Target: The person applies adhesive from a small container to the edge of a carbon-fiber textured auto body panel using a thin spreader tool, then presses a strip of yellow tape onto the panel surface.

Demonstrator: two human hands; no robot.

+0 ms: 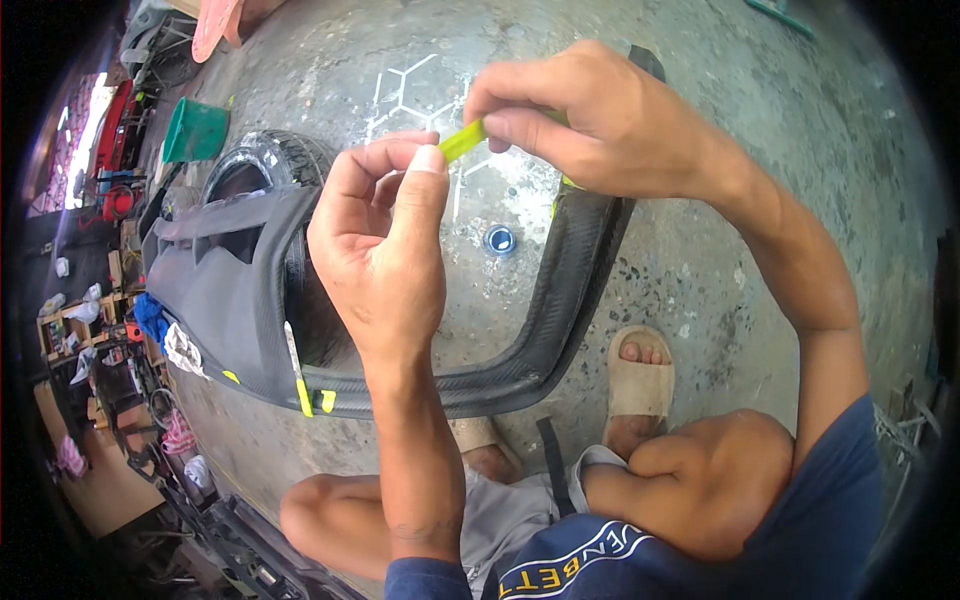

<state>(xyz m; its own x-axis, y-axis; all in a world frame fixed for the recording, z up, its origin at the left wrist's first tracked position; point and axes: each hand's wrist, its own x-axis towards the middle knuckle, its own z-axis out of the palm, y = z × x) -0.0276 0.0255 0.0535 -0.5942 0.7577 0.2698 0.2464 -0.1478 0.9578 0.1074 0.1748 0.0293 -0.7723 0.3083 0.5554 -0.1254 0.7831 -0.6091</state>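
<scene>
A short strip of bright yellow-green tape [463, 141] is stretched between my two hands, above the far part of a dark carbon-look panel. My left hand [385, 225] pinches its left end between thumb and forefinger. The other end is pinched by my right hand [590, 115], with the fingers curled over it. Below them lies the large black panel [220, 262], whose curved frame runs round to the right. Small yellow-green tape pieces [324, 401] stick to its near edge. Beside them rests a slim pen-like tool [297, 368] with a yellow-green end.
A black tyre [285, 150] is under the panel's left part. Within the frame's opening, a small round blue item [500, 239] sits on the stained concrete floor [740, 275]. At the far left stands a green bucket [195, 130]; cluttered shelves [85, 325] line that side. My sandalled foot [640, 385] is close to the frame.
</scene>
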